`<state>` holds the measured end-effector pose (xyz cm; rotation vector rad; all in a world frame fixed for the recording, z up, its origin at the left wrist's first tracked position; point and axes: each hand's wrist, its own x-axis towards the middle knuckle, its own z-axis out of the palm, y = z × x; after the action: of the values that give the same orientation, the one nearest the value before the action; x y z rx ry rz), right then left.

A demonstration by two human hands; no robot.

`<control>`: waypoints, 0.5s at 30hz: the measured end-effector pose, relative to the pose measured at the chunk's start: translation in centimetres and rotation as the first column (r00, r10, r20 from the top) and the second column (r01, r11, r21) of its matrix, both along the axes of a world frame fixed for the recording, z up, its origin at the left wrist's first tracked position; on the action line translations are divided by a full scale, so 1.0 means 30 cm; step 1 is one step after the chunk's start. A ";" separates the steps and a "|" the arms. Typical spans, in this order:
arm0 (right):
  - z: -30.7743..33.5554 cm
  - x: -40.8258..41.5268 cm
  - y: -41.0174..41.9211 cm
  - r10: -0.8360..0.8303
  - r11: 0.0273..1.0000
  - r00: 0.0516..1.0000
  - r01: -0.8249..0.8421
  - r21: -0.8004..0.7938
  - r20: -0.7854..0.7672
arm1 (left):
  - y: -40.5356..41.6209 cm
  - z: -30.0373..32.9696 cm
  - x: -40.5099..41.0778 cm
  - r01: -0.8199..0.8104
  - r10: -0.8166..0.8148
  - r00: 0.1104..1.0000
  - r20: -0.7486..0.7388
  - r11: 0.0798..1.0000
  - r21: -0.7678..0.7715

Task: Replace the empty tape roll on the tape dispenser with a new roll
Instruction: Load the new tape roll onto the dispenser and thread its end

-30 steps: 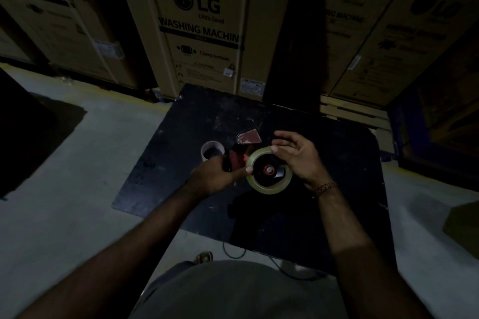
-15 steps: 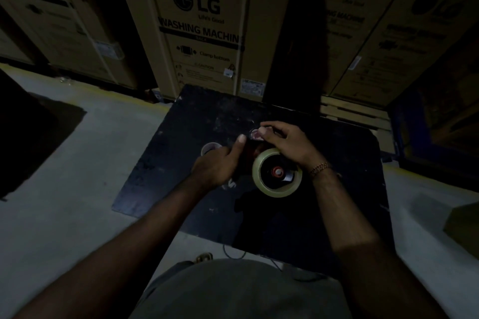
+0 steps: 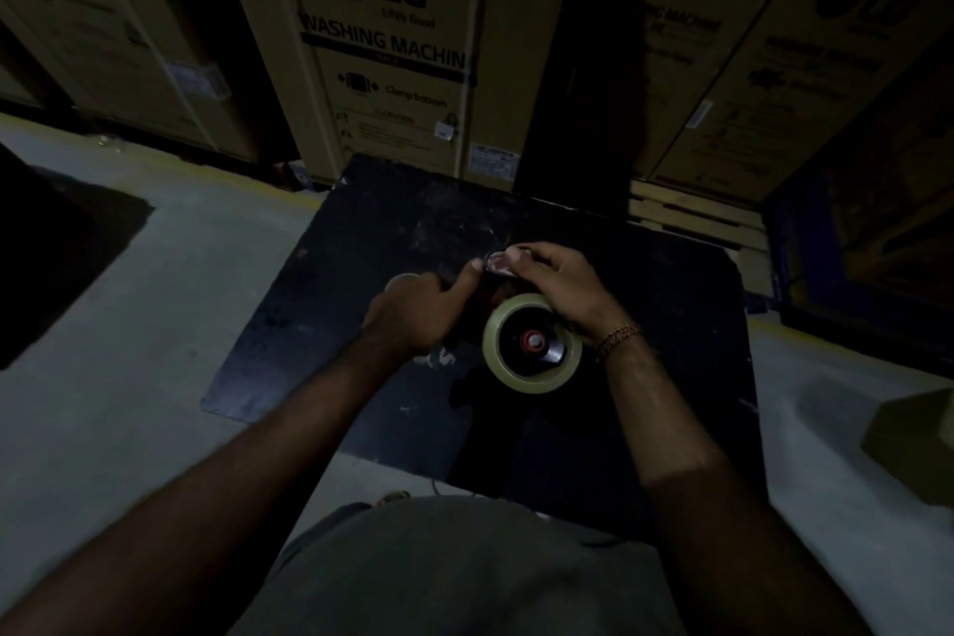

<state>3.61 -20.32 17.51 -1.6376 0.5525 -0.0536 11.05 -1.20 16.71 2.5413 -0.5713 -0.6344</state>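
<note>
Tape dispenser (image 3: 498, 297) at frame centre on black board (image 3: 320, 305), new tape roll (image 3: 531, 343) mounted, left hand (image 3: 418, 313) gripping its body, right hand (image 3: 555, 282) fingers pinched on apparently its front flap.

Black board (image 3: 320, 325) on grey floor (image 3: 129, 403) — empty core (image 3: 400, 280) lies on it.

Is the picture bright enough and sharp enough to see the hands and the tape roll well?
Head view: dim overall; the tape roll catches the most light. The left hand and right hand are dark but readable; the dispenser's front end under them is unclear. Carton edges bend from the wide lens.
</note>
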 end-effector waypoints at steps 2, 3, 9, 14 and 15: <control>0.007 -0.001 0.004 -0.003 1.000 1.000 0.003 0.005 0.001 | -0.005 0.008 -0.003 -0.052 0.052 0.998 -0.041 0.999 0.001; 0.011 0.000 0.008 -0.003 1.000 1.000 0.003 0.007 0.006 | -0.006 0.019 -0.009 -0.042 0.042 0.999 -0.022 0.999 0.020; -0.010 -0.007 -0.002 -0.033 0.997 0.999 0.032 0.069 0.009 | -0.014 0.047 -0.025 0.025 -0.029 0.995 0.099 0.999 0.037; -0.021 -0.054 -0.028 -0.113 0.980 0.993 0.110 0.167 0.011 | -0.034 0.037 -0.025 0.086 -0.079 0.995 0.058 0.987 -0.135; -0.023 -0.066 -0.033 -0.124 0.978 0.992 0.120 0.171 0.013 | -0.041 0.031 -0.027 0.100 -0.093 0.995 0.046 0.981 -0.168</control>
<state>1.63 -21.32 16.83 -1.4343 0.6225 -0.1137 10.23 -2.43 17.66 2.3811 -0.7338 -0.5471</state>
